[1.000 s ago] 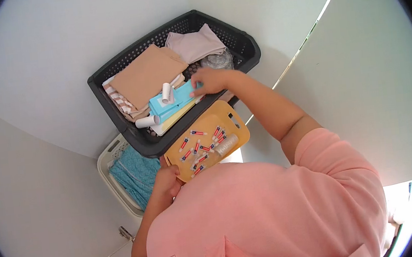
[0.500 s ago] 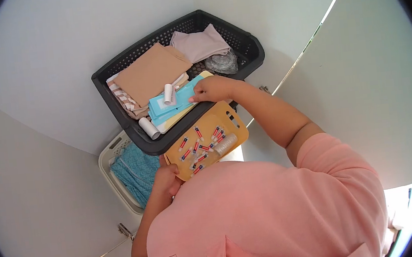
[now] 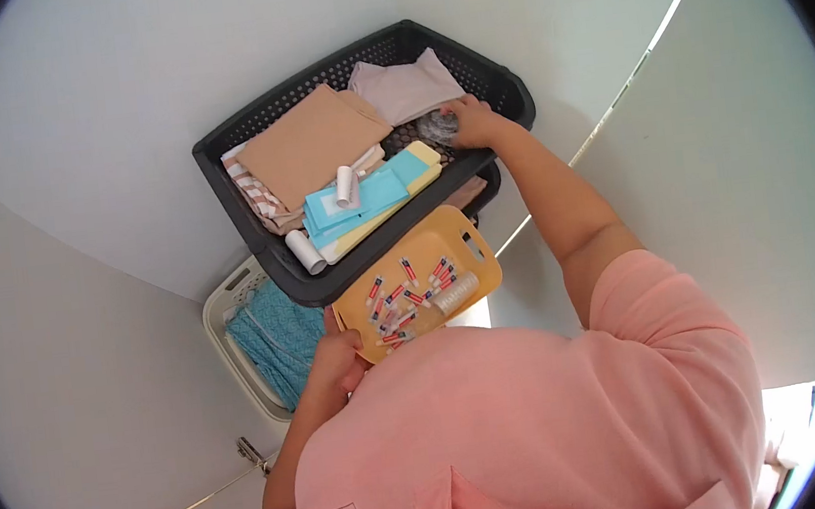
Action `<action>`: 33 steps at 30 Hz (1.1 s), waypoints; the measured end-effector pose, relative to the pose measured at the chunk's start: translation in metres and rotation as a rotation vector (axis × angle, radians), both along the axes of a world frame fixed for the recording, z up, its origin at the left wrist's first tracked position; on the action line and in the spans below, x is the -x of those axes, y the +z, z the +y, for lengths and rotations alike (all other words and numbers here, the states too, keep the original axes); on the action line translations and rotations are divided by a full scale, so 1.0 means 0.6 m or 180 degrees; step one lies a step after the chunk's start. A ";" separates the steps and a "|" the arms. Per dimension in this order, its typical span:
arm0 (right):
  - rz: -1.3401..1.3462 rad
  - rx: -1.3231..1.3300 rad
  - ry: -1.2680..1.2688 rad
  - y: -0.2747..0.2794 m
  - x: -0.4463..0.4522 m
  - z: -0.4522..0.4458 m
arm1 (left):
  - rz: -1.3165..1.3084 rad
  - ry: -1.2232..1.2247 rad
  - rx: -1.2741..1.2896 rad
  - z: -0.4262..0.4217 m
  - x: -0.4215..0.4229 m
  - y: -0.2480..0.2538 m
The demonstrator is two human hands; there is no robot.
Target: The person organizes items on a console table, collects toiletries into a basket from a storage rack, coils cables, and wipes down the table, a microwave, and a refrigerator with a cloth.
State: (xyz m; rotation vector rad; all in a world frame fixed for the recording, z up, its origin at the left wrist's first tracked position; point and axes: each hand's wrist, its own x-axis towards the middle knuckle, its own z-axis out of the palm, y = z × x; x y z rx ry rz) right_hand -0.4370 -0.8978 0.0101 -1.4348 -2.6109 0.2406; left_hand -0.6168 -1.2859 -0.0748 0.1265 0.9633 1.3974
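My left hand (image 3: 341, 359) is closed on the left end of a yellow plastic tray (image 3: 482, 284), held against my body. In it lie several small tubes (image 3: 410, 271) with red and dark labels, and a clear plastic roll (image 3: 454, 294). My right hand (image 3: 475, 122) reaches into the black basket (image 3: 273, 254), its fingers curled on a crinkled clear plastic bundle (image 3: 436, 129), partly hidden by the hand. Near it lie a folded pale pink cloth (image 3: 405, 88), blue and yellow flat packets (image 3: 362, 203), and a folded tan cloth (image 3: 311, 143).
Two white cylinders, one on the packets (image 3: 344, 187) and another at the front (image 3: 305, 252), lie in the black basket. Lower left stands a cream basket (image 3: 224, 304) with a blue patterned cloth (image 3: 280, 342). Pale walls and a door panel (image 3: 707, 173) close in around.
My right hand has left the blue packets and moved back and right onto the clear plastic bundle. The small tubes have shifted in the tray, which my left hand still holds.
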 end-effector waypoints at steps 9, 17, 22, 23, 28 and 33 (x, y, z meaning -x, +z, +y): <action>-0.0938 0.0118 0.0244 -0.035 0.034 0.023 | 0.0113 -0.0084 0.0145 0.005 -0.010 0.014; -0.0564 -0.0149 0.0258 -0.016 0.015 -0.004 | 0.0063 -0.0120 -0.0017 0.012 -0.006 0.008; -0.0694 -0.0371 0.0471 -0.020 0.018 0.005 | 0.0038 -0.0117 -0.0056 0.011 -0.005 0.009; -0.0769 -0.0467 0.0477 -0.017 0.020 0.001 | 0.0063 -0.0104 0.0121 0.011 -0.003 0.011; -0.1125 -0.0626 0.0572 -0.022 0.035 0.003 | 0.0024 -0.0137 0.0257 0.009 -0.006 0.025; -0.1178 -0.0522 0.0343 -0.002 0.037 -0.009 | 0.0017 -0.0009 0.0287 0.008 -0.005 0.017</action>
